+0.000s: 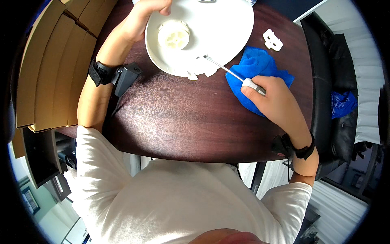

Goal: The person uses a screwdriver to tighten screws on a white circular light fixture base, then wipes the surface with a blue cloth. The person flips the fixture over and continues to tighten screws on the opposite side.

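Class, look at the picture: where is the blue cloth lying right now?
In the head view, the crumpled blue cloth lies on the dark wooden table, on the person's right, partly under the right hand and just beside the round white plastic disc.

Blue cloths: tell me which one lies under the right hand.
The bright blue cloth on the dark table, beneath the right hand holding the screwdriver. The other, darker blue cloth lies apart on the black chair.

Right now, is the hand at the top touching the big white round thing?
Touching. The head view shows the left hand gripping the rim of the white round thing, fingers curled over its edge, while the right hand holds a screwdriver.
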`<state>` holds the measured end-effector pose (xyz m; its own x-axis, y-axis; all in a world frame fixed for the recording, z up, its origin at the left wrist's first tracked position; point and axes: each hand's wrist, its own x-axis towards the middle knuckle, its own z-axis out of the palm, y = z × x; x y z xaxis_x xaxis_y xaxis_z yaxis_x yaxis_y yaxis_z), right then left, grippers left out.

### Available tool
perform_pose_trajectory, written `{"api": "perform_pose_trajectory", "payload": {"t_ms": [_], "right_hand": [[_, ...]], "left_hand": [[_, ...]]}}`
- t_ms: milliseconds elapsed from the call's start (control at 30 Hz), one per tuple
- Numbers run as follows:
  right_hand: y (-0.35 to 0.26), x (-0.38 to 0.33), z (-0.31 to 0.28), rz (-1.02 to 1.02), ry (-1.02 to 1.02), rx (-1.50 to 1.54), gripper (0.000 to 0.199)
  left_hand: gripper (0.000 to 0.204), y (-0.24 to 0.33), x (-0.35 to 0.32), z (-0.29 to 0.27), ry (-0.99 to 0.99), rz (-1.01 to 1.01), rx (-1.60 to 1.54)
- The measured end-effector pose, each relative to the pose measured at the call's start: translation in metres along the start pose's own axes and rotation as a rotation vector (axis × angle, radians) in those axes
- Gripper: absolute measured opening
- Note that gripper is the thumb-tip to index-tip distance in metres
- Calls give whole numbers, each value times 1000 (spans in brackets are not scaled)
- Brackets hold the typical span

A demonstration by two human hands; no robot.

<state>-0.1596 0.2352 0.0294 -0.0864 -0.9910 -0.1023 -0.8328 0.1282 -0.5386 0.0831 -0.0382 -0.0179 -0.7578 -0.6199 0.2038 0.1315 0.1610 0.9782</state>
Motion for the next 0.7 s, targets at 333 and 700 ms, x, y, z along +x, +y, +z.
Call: {"api": "perform_pose_trajectory", "payload": {"t_ms": [333, 700], "right_hand": [[12, 5, 0, 167, -225, 291, 34], [11, 2, 7, 459, -392, 725, 34]], "left_hand": [[22, -9, 3, -13, -55, 82, 143], [20, -8, -1, -15, -21, 77, 98]]}}
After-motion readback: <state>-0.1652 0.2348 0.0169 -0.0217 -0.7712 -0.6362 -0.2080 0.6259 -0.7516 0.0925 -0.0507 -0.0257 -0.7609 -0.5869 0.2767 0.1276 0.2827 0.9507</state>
